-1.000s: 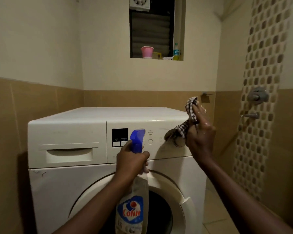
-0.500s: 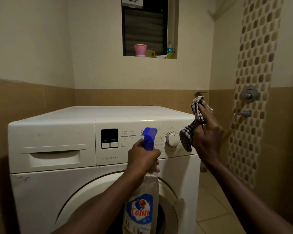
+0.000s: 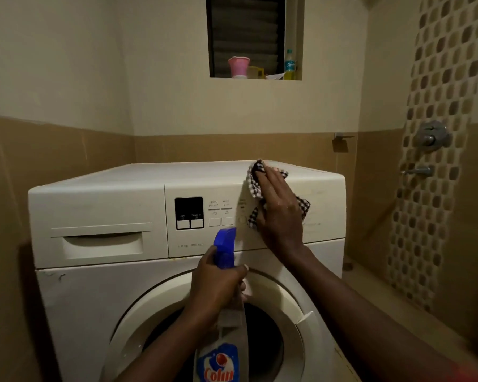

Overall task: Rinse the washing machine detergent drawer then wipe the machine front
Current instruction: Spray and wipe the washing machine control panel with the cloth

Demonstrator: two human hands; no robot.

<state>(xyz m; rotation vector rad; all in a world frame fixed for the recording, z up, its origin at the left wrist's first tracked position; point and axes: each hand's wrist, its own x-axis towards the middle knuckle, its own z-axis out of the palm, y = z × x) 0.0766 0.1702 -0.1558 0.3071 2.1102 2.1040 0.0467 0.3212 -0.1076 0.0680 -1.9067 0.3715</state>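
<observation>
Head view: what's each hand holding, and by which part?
Left hand grips the spray bottle by its neck, below the blue nozzle. Right hand presses a checked cloth against the control panel.

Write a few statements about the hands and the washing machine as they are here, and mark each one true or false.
1. The right hand presses a checked cloth flat against the control panel. True.
2. The left hand holds nothing. False: it grips a spray bottle with a blue head.
3. The detergent drawer is pulled out. False: it is pushed in, closed.
4. A pink cup stands in the window above the machine. True.
</observation>
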